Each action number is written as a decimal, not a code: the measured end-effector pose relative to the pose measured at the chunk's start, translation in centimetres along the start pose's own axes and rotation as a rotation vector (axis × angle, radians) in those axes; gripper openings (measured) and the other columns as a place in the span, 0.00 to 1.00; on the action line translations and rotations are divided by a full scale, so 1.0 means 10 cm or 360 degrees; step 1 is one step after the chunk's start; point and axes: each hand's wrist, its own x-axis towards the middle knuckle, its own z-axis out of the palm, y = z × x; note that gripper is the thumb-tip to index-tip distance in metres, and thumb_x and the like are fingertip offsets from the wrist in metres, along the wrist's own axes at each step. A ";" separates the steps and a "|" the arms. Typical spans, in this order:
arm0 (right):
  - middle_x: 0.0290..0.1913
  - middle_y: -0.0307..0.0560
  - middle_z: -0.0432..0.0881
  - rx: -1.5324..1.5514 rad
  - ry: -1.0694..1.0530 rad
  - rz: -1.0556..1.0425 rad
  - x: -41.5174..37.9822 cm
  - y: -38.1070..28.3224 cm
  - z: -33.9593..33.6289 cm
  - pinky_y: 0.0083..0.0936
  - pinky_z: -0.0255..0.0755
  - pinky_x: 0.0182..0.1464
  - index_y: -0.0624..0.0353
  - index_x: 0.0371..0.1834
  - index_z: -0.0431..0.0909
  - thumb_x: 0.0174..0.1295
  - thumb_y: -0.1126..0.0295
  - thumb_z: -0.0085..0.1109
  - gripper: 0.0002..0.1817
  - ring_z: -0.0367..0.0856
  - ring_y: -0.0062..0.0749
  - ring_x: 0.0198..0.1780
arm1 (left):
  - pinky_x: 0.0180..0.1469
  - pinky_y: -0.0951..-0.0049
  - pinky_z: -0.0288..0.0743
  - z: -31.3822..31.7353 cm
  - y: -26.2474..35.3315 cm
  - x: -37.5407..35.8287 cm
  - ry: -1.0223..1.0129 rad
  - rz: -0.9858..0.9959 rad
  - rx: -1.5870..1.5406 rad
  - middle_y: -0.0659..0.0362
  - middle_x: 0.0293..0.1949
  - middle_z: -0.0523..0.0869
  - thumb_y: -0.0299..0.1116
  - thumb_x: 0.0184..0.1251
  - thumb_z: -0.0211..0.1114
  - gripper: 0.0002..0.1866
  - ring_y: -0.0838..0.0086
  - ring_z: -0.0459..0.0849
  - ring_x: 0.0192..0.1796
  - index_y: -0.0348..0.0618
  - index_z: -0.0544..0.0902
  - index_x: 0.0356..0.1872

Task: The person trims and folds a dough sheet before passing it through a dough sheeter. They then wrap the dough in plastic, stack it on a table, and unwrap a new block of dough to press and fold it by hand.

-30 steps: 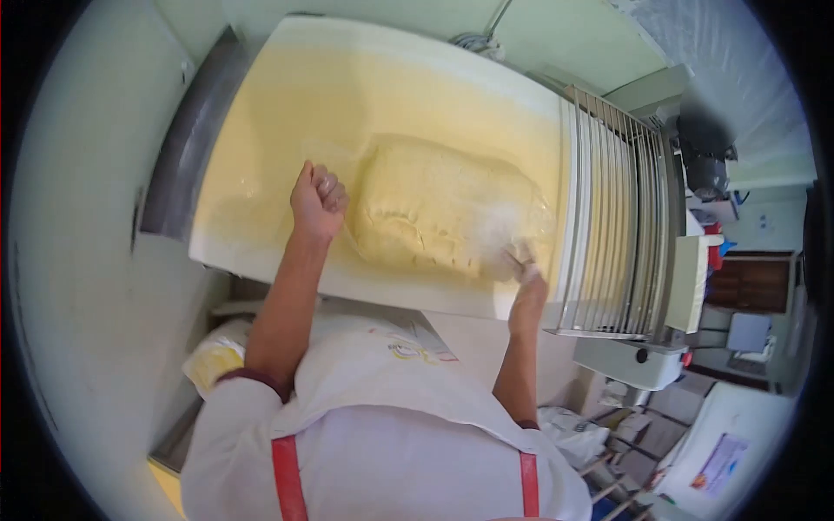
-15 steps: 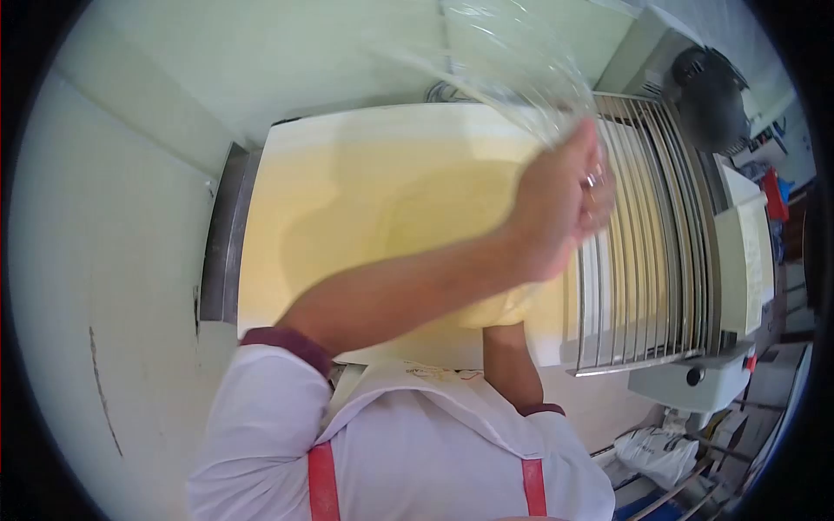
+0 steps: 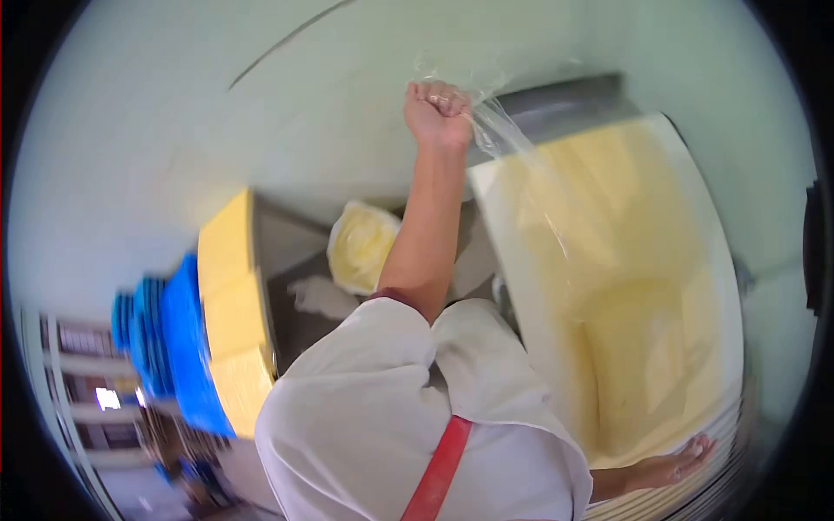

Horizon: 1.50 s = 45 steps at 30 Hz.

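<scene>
My left hand (image 3: 440,115) is stretched out ahead, its fingers closed in a fist around clear plastic film (image 3: 499,130). The film trails from the fist over the near corner of a pale yellow work surface (image 3: 617,191) with white borders. A darker yellow patch (image 3: 630,365) shows on that surface. At the lower right, my right hand (image 3: 682,462) has its fingers extended and holds nothing. It is over the surface's edge, close to the metal rods (image 3: 730,434).
A white tub (image 3: 367,247) of creamy yellow stuff stands left of my forearm. Further left are yellow stacked boxes or blocks (image 3: 233,304) and blue stacked items (image 3: 182,347). A grey metal tray (image 3: 565,104) adjoins the far end of the surface, by the wall.
The view has swung left, bringing the tub and stacks into sight. My left hand has carried the film from the rod side to the tray end. My right hand, previously hidden, now shows open.
</scene>
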 end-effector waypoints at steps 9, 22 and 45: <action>0.24 0.51 0.76 -0.0075 -0.2206 -0.0583 -1.39 -1.56 2.74 0.30 0.68 0.34 0.66 0.41 0.76 0.65 0.74 0.52 0.07 0.76 0.41 0.28 | 0.17 0.79 0.49 -0.83 2.46 -1.20 -0.0240 0.0578 0.0115 0.68 0.16 0.57 0.44 0.80 0.40 0.22 0.82 0.52 0.16 0.52 0.67 0.22; 0.59 0.55 0.77 0.1069 -0.2830 0.0205 -2.78 -3.18 3.33 0.31 0.67 0.65 0.66 0.65 0.67 0.69 0.73 0.51 0.22 0.77 0.37 0.60 | 0.59 0.55 0.71 -2.57 2.72 -2.32 0.0492 0.0510 0.2853 0.41 0.52 0.79 0.25 0.56 0.60 0.20 0.48 0.77 0.56 0.40 0.79 0.53; 0.52 0.57 0.82 0.0123 -0.2648 0.0074 -2.80 -2.05 3.09 0.32 0.71 0.59 0.62 0.62 0.71 0.66 0.77 0.53 0.20 0.80 0.39 0.56 | 0.78 0.54 0.38 -2.38 5.55 -1.74 0.1919 0.0155 0.4164 0.38 0.76 0.49 0.58 0.69 0.52 0.47 0.51 0.44 0.79 0.28 0.48 0.74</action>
